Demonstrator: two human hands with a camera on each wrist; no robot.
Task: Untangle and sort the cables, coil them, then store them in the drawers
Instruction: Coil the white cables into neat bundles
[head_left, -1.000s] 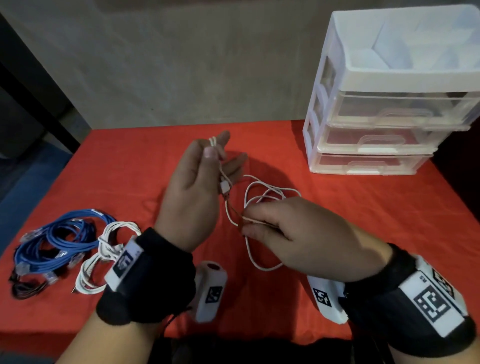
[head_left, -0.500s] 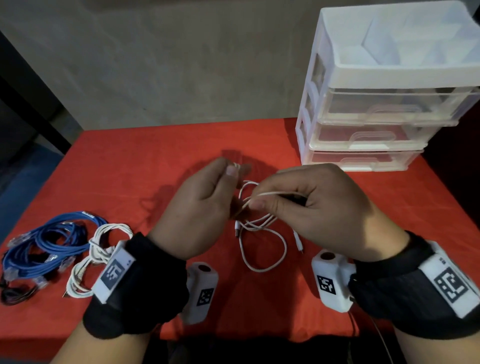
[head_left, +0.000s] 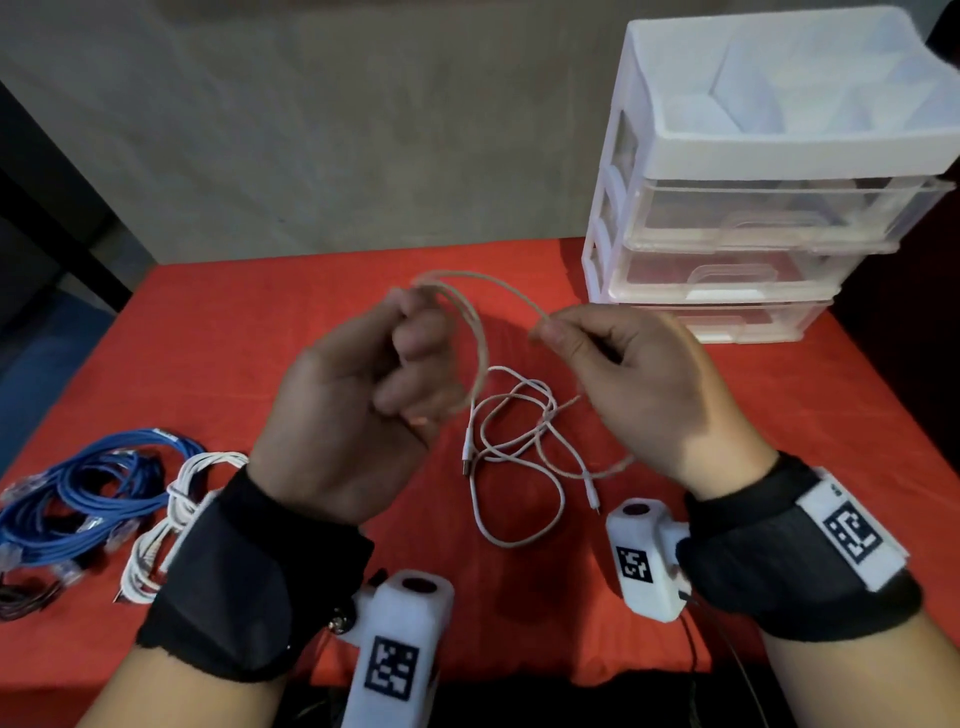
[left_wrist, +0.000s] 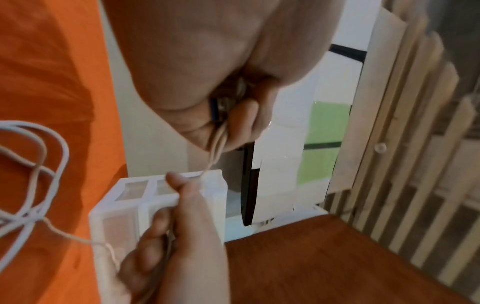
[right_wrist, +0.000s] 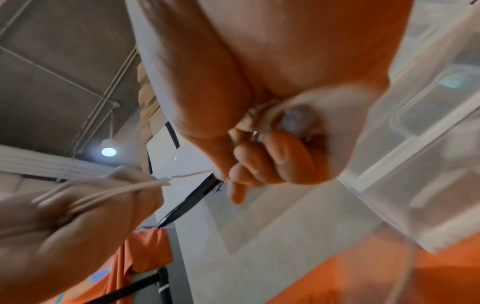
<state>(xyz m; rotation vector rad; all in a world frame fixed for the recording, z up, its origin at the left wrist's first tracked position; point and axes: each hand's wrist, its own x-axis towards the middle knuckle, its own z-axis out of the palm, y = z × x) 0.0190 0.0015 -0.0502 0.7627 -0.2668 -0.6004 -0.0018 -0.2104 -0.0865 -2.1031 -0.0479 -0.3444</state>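
A thin white cable (head_left: 511, 452) lies in loose tangled loops on the red table (head_left: 260, 332) between my hands. My left hand (head_left: 410, 338) is raised over the table and grips several strands of the white cable (left_wrist: 217, 142) in curled fingers. My right hand (head_left: 558, 332) pinches the same cable a short way along, and the strand arcs between the two hands. Both plugs hang near the table. The white cable (right_wrist: 109, 191) also runs across my left hand in the right wrist view. A clear plastic drawer unit (head_left: 753, 208) stands at the back right, its drawers closed.
A coiled blue cable (head_left: 88, 499), a bundled white cable (head_left: 171, 514) and a dark cable (head_left: 21, 597) lie at the table's left edge. A grey wall stands behind the table. The drawer unit's top tray holds white pieces.
Both hands have risen and moved apart, drawing a length of the white cable up into an arc between them. More of the cable hangs from my left hand; the loops on the table have shifted.
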